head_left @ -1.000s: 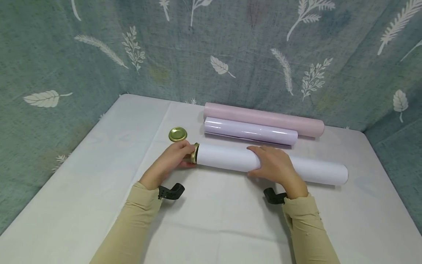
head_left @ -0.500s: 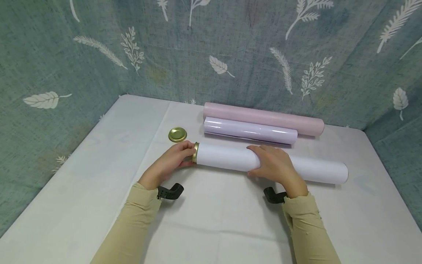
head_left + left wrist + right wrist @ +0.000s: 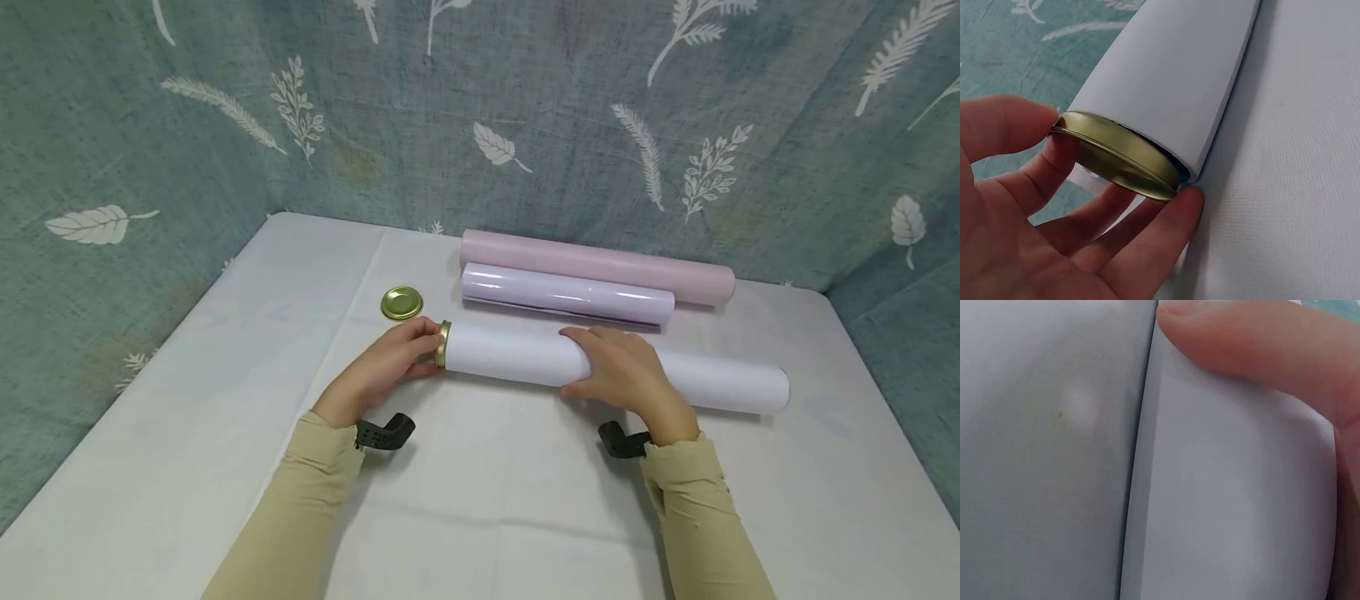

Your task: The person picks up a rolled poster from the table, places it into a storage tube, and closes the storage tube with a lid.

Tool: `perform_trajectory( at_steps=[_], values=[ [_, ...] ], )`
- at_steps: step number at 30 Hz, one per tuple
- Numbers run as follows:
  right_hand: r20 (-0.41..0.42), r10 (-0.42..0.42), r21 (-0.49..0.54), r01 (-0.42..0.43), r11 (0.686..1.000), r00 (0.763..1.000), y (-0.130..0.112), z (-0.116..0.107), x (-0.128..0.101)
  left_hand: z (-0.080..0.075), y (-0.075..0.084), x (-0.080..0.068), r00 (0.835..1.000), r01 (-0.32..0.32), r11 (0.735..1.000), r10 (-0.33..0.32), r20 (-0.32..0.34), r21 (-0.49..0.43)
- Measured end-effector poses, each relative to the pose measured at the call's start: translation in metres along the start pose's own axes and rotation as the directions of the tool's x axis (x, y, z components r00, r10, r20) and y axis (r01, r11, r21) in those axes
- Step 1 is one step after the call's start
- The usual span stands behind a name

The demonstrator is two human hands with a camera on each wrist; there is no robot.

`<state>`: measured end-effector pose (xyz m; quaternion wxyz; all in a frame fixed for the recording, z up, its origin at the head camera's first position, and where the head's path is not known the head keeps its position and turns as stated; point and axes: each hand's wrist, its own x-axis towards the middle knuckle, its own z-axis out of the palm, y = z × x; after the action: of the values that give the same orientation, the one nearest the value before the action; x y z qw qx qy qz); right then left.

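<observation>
A long white tube lies across the table. My left hand pinches a gold metal cap by its rim at the tube's left end. In the left wrist view the cap sits partly tilted at the tube's mouth, with a dark gap along one side; thumb and fingers are spread round its edge. My right hand grips the tube near its middle from above. In the right wrist view the thumb lies across the white tube.
A second gold cap lies flat behind my left hand. Behind the tube are a glossy lilac roll and a longer pink roll. A patterned green cloth hangs along the table's far edge.
The gold cap has moved right, closer against the tube's end, and the dark opening seen earlier in the head view is now covered. My right hand keeps its hold.
</observation>
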<state>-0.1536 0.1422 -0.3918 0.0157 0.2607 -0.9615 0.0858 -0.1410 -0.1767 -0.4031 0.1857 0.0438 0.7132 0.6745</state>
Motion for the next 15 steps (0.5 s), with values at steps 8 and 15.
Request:
perform_trajectory(
  at_steps=[8,15],
  values=[
    [-0.041,-0.015,0.02,0.016,1.0,0.999,-0.0011,0.0015,0.0012,-0.0008,0.0004,-0.0004,1.0,0.01,0.999,-0.009,-0.015,0.031],
    [-0.051,-0.009,0.016,0.009,1.0,0.999,-0.0018,0.0005,-0.0021,0.0002,0.0011,-0.0002,1.0,0.018,1.0,-0.018,-0.019,0.018]
  ],
)
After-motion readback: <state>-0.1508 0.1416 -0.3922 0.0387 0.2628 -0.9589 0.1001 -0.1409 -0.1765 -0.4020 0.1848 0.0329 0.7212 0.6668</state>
